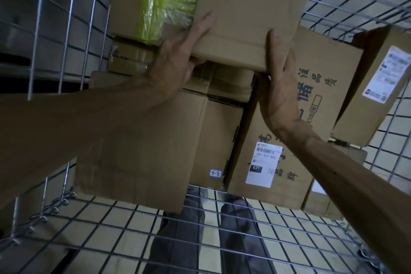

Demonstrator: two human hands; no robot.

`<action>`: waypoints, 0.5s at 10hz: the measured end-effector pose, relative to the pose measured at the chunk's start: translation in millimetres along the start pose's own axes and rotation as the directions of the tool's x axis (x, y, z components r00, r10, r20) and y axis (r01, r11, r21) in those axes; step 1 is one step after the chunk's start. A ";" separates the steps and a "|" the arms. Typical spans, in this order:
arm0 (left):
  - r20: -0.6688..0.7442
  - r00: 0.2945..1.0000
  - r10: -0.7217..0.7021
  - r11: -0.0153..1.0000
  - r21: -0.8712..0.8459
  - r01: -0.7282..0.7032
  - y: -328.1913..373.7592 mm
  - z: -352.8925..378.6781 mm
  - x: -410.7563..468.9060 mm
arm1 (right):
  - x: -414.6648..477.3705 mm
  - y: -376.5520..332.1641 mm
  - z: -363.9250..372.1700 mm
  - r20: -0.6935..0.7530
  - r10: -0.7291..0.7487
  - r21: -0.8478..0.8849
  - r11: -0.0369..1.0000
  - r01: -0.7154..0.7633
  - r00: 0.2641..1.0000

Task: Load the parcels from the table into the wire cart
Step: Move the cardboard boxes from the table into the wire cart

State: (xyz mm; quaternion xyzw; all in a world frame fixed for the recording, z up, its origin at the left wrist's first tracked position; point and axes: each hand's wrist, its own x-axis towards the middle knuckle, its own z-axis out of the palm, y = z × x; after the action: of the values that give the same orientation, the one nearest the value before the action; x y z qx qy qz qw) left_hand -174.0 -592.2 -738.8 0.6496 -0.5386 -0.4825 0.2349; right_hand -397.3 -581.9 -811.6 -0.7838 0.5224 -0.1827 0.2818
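Both hands grasp the box point(249, 11) at its near edge. The left hand point(178, 60) has its thumb on top and its fingers tucked under. The right hand point(278, 95) clamps the near right corner, thumb up on the top face. We judge this over-and-under grip carries the weight while the box goes in flat.

The box is inside the cart point(200, 227), raised above the stack, toward the far side. We cannot tell if its far end rests on anything.

Parcels fill the cart below:
- green parcel point(155, 0), far left corner
- plain carton point(142, 140), near the left wall
- printed carton point(289, 158) with a white label, middle
- tilted carton point(378, 87), leaning at the right wall, probably for lack of flat room

We think the top layer is the only free spot.

Through the near mesh wall we see pale floor tiles and dark trouser legs. The light is dim. No table is in view.
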 end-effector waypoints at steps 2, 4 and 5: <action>-0.111 0.993 0.049 0.993 0.117 -0.036 -46.2 14.9 1.5 | 4.9 1.1 15.9 0.021 0.096 -0.054 0.994 -0.094 0.995; 0.063 0.996 0.068 0.913 0.398 -0.087 -53.3 13.2 16.2 | 13.4 7.4 17.8 0.074 0.029 0.092 0.995 -0.036 0.997; 0.057 0.998 0.036 0.913 0.405 -0.056 -45.1 17.5 12.3 | 14.3 5.7 6.8 0.134 0.022 0.115 0.993 -0.038 0.991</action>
State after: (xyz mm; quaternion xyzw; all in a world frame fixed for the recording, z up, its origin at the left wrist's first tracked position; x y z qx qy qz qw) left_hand -168.7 -585.9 -788.1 0.6594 -0.6477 -0.3700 0.0932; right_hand -391.9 -595.1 -820.6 -0.7683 0.5027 -0.1564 0.3642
